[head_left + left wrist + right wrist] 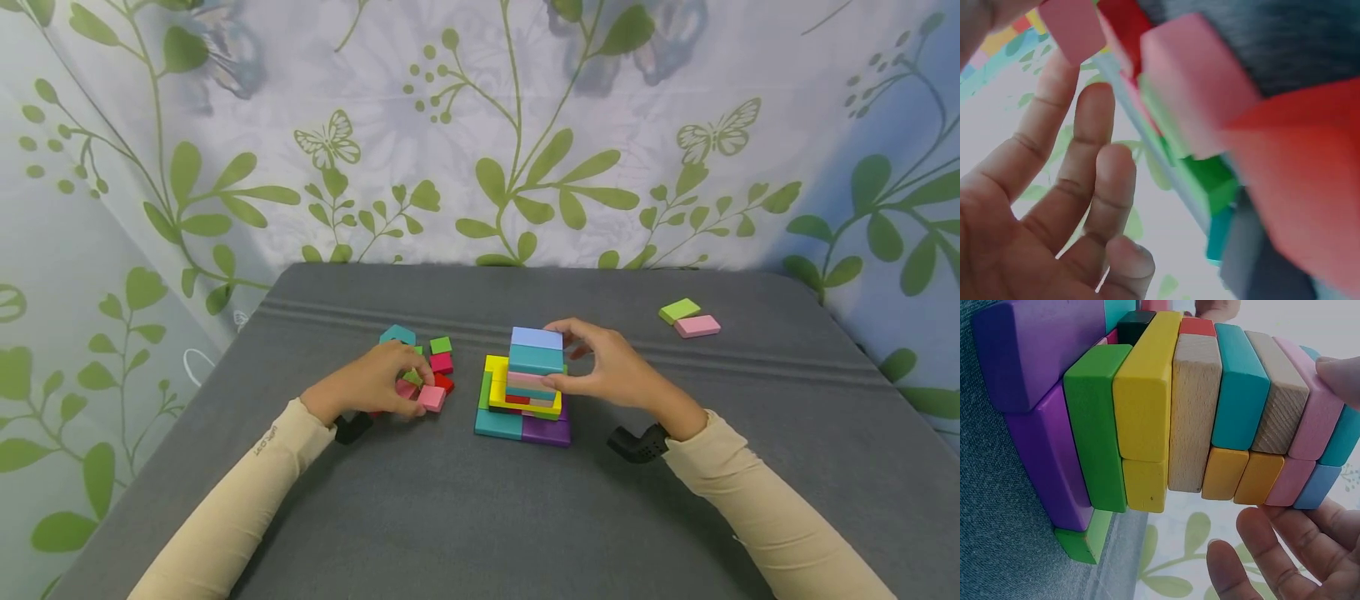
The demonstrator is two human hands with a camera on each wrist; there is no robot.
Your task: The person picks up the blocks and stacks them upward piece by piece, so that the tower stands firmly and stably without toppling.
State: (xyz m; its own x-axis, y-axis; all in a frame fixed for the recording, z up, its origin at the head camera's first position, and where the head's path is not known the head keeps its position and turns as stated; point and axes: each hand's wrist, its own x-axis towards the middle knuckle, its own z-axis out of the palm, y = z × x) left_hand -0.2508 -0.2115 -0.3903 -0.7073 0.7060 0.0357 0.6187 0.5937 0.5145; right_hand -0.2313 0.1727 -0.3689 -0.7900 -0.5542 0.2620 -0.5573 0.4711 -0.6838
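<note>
My left hand (378, 377) pinches a small pink block (432, 398) between thumb and index finger, just above a group of loose blocks. In the left wrist view that pink block (1074, 28) sits at the fingertips, while the other fingers (1094, 119) extend free. A tower of coloured wooden blocks (536, 360) stands right of the group, with teal and purple blocks at its base. Around its upper layers my right hand (618, 371) holds on, thumb at a pink block (1313, 403) and fingers at the opposite side.
Beside my left hand lie loose blocks, among them a red one (441, 363), a green one (441, 345) and a teal one (397, 334). A lime block (679, 311) and a pink plank (697, 326) lie at the back right of the grey table (450, 517).
</note>
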